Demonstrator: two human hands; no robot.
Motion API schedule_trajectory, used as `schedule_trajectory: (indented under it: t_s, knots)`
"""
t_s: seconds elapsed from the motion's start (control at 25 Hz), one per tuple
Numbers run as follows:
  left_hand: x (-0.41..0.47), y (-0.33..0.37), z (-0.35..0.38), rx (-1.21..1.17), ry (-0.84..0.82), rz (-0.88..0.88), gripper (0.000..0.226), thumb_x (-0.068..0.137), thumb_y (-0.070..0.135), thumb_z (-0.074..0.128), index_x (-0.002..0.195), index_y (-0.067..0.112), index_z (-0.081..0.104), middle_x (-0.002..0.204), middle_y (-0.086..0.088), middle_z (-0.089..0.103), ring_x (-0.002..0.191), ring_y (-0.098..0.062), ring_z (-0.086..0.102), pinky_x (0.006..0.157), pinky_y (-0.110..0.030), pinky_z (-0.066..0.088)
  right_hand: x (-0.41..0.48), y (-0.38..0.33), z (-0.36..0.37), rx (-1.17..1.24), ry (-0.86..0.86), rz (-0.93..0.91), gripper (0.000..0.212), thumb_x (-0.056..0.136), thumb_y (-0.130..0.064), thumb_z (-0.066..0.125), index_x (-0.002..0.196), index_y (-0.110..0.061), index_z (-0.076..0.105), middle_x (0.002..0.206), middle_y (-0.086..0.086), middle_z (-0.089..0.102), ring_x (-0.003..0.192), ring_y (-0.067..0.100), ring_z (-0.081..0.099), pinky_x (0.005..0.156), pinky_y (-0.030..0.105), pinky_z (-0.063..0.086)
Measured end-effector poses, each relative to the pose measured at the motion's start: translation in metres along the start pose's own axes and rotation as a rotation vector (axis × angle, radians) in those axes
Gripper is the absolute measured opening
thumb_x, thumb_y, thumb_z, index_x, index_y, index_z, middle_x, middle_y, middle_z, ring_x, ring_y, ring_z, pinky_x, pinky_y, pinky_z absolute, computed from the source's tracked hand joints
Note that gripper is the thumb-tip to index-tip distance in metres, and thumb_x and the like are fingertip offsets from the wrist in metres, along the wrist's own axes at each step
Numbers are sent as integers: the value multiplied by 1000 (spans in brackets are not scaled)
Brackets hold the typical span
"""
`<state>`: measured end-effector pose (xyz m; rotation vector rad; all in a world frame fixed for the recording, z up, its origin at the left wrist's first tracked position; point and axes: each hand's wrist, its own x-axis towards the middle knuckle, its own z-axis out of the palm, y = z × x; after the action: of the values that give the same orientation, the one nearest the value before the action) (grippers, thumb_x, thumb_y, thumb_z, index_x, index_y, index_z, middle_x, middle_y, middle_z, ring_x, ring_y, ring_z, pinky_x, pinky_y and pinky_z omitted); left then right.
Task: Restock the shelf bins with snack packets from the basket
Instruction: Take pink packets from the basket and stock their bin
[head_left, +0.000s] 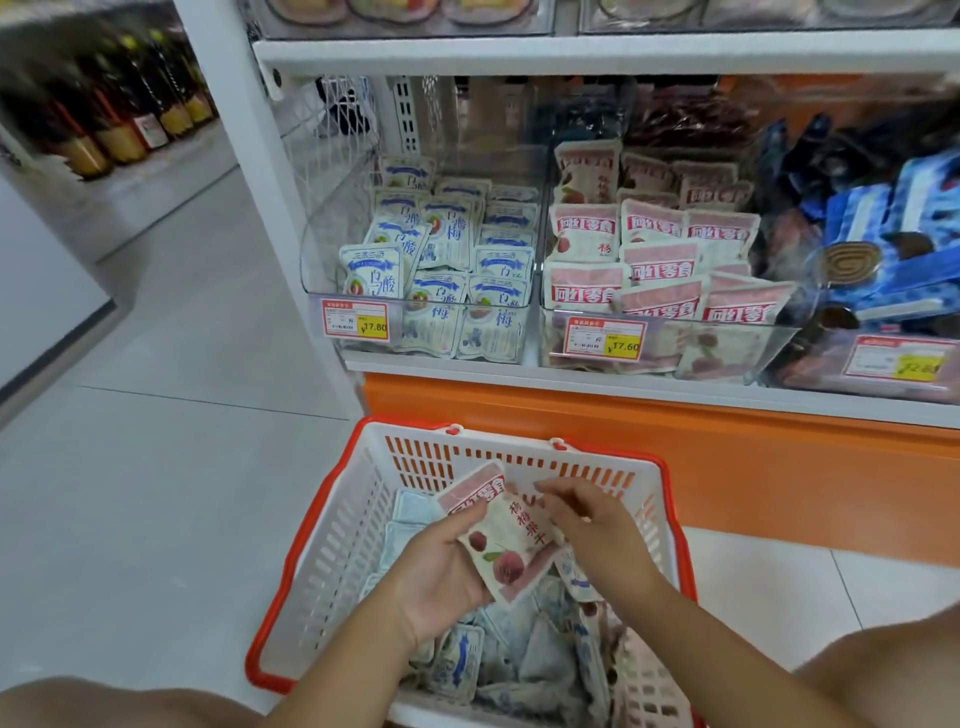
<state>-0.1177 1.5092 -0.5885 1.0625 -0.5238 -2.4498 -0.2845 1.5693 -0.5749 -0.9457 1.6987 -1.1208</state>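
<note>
two hands meet over the basket (332, 551) on one pink-and-cream snack packet (506, 540), lifted clear of the loose packets below it. the left hand (441, 571) supports the packet from beneath and on its left edge, palm turned up, thumb pressed on the printed face; it is grasping the packet. the right hand (592, 519) comes in from the packet's right side, fingers curled down at the upper right corner; contact looks likely but whether it pinches the packet or only rests against it cannot be told.

judgement: the packet is held flat and face up so its label can be read and matched to a bin. its red band matches the packets in the pink packet bin (670, 332), which stands above and to the right of the grip, behind a yellow price tag (605, 338). the blue-and-white packet bin (415, 312) stands above and slightly left of the grip. blue-and-white packets (467, 660) lie directly beneath the held packet.

both forearms reach forward and downward, converging at the packet, wrists slightly bent. the task appears part done; plenty of stock remains in the basket.
</note>
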Motion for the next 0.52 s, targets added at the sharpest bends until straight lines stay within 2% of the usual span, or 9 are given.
schedule_trajectory:
  t_s: [0.04, 0.12, 0.2, 0.28, 0.36, 0.44, 0.52]
  knots:
    - [-1, 0, 4, 42, -23, -6, 31, 98, 21, 48, 112, 6, 72, 126, -25, 62, 119, -41, 58, 109, -55, 36, -2, -5, -3, 27, -69, 42, 14, 94, -18, 62, 106, -25, 68, 95, -8, 69, 83, 5, 67, 66, 12, 50]
    - [-1, 4, 16, 150, -58, 1, 31, 96, 23, 55, 116, 4, 69, 126, -27, 61, 119, -43, 58, 108, -59, 37, -5, -14, -10, 85, -194, 78, 29, 89, -19, 69, 117, -22, 65, 89, 1, 65, 74, 8, 67, 62, 21, 55]
    - [0, 14, 36, 292, -19, 70, 40, 88, 23, 66, 123, 4, 63, 116, -29, 63, 107, -42, 64, 100, -58, 45, -3, -28, -25, 92, -188, 73, 35, 86, -16, 73, 119, -21, 63, 88, 8, 61, 72, 12, 66, 62, 27, 58]
    - [-4, 26, 64, 492, 31, 218, 43, 80, 20, 71, 121, 11, 63, 105, -18, 71, 98, -34, 69, 94, -54, 51, 0, -46, -48, 114, -138, 41, 28, 85, -11, 73, 111, -18, 64, 97, 12, 67, 78, 15, 69, 63, 35, 59]
    - [-10, 40, 97, 764, 58, 409, 34, 84, 17, 70, 117, 23, 65, 103, 0, 75, 99, -17, 70, 92, -42, 54, 1, -69, -73, 31, -117, -37, 26, 85, -10, 73, 106, -17, 60, 102, 9, 71, 88, 19, 69, 77, 43, 58]
    - [-16, 56, 134, 944, 7, 562, 29, 88, 13, 67, 113, 28, 66, 100, 12, 75, 97, -6, 69, 83, -23, 54, -3, -99, -100, -42, -137, -140, 32, 85, -10, 73, 110, -24, 59, 98, -4, 73, 94, 15, 68, 87, 35, 56]
    - [-15, 73, 169, 1016, -66, 678, 25, 89, 17, 66, 112, 29, 67, 101, 14, 74, 97, -3, 68, 82, -19, 53, -4, -131, -129, -91, -130, -233, 38, 85, -9, 72, 116, -29, 62, 98, -10, 74, 94, 10, 69, 85, 27, 56]
